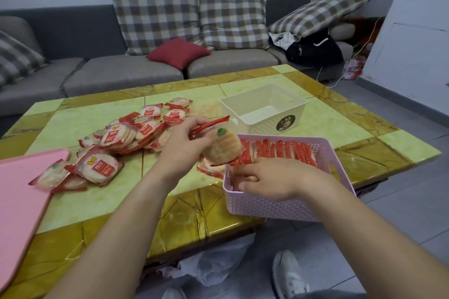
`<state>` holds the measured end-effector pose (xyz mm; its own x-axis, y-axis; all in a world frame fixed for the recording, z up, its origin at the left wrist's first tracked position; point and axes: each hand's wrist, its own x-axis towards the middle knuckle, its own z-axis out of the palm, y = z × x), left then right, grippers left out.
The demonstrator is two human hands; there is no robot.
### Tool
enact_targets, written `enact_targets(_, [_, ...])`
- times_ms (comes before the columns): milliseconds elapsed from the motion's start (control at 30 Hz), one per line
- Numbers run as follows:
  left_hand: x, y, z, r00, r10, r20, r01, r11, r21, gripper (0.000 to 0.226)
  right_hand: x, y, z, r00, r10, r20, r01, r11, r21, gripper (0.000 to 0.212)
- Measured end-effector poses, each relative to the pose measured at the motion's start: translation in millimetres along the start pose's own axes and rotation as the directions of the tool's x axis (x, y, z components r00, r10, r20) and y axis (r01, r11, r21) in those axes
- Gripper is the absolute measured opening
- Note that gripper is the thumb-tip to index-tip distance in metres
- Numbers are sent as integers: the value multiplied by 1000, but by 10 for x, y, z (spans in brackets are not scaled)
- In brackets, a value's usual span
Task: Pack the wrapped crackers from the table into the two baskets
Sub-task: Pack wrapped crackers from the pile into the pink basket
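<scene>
My left hand (181,144) holds a wrapped cracker packet (220,147) by its red end, just above the near left corner of the pink basket (274,209). A row of red-edged packets (284,149) stands on edge inside that basket. My right hand (272,181) is inside the basket's near end, fingers pressing on the packets there. A loose pile of wrapped crackers (126,133) lies on the table to the left. The cream basket (263,107) behind the pink one holds nothing that I can see.
A pink lid (21,196) lies on the table's left edge, partly under packets. The green and brown table (116,204) stands before a grey sofa (97,68) with cushions. A plastic bag (213,264) and shoes lie on the floor below.
</scene>
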<state>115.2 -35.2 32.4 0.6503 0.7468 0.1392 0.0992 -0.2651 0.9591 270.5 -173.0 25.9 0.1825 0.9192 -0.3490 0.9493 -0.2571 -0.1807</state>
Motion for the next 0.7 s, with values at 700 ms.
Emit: enact_targets(700, [180,100,292,906,93,413,-362,677,640,43,-242,635,-28,861,174,-477,20,927,374,23])
